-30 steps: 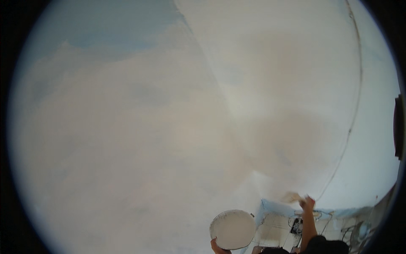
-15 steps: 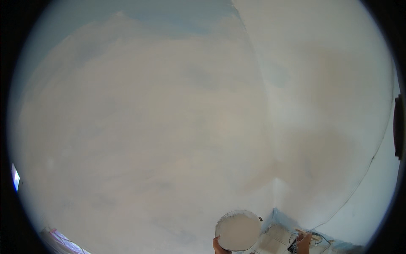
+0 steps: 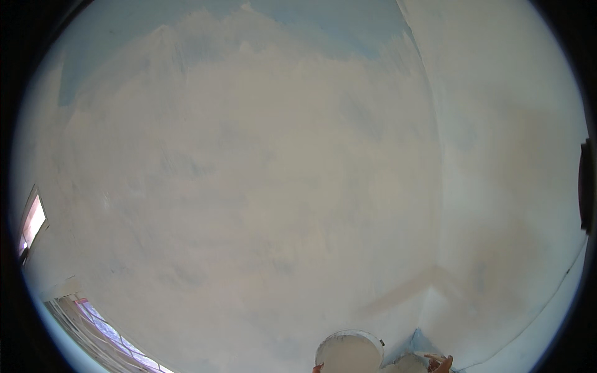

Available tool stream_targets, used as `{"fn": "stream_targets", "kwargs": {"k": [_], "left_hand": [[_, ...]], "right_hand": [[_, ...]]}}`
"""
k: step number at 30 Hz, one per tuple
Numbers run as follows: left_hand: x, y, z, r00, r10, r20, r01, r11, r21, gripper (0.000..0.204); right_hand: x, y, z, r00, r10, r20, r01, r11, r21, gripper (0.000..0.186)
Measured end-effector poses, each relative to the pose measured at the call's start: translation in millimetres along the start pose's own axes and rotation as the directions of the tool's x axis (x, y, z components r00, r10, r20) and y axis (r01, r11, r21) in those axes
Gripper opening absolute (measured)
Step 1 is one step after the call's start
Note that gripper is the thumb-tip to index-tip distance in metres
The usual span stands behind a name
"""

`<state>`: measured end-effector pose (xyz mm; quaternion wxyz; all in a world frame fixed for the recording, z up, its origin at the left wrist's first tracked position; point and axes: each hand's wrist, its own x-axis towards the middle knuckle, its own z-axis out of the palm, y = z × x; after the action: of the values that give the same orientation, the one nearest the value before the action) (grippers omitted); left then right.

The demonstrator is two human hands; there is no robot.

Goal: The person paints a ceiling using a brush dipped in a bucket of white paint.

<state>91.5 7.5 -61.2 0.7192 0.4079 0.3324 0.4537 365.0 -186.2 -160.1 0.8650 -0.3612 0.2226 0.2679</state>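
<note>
At the lower edge is a round pale tub [image 3: 349, 354], with a whitish surface inside its rim and a small dark tab on its right side. The fingers of my left hand [image 3: 318, 368] close on the tub's left side; the frame cuts off most of that hand. Farther right, my right hand [image 3: 440, 364] shows bent fingers pointing left. Something thin and pale seems to lie along them, too small to name. Both hands are low before a large wall [image 3: 249, 186], smeared with pale beige coating over blue.
A second wall [image 3: 497, 155] meets the first at a corner on the right. A thin cable [image 3: 547, 298] runs along it. A dark object [image 3: 585, 186] sits at the right rim. Windows, one small [image 3: 34, 221] and one barred [image 3: 118, 339], are at the left.
The view has tilted upward and turned left, so the tub and both hands sit lower in the picture. More of the windows and upper blue wall shows; less floor does.
</note>
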Motion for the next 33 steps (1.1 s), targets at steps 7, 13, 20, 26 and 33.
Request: {"fn": "stream_targets", "kwargs": {"k": [7,13,20,26,33], "left_hand": [[0.1,-14.8,28.8,1.0,-0.007,-0.006,0.007,1.0,0.01,0.057],[-5.8,-23.7,47.3,1.0,-0.011,-0.004,0.011,1.0,0.02,0.057],[-11.3,-35.2,61.5,0.999,-0.029,0.016,0.028,0.999,0.046,0.056],[-23.8,-58.5,59.1,0.999,0.037,0.008,-0.038,0.991,0.126,0.056],[-17.1,-9.7,2.3,0.994,-0.099,-0.052,0.096,0.994,-0.06,0.053]], "right_hand": [[18.8,-29.9,-3.9,0.999,-0.026,-0.024,0.023,0.993,-0.115,0.038],[33.5,-52.0,-46.1,0.965,-0.262,-0.017,0.211,0.814,-0.542,0.036],[41.2,-79.1,-100.5,0.706,-0.444,0.551,0.312,-0.504,-0.805,0.035],[-14.6,-144.8,1.2,0.772,-0.581,0.257,0.624,0.617,-0.481,0.059],[-17.5,-71.1,-12.4,0.977,-0.214,-0.003,0.214,0.976,0.031,0.047]]}}
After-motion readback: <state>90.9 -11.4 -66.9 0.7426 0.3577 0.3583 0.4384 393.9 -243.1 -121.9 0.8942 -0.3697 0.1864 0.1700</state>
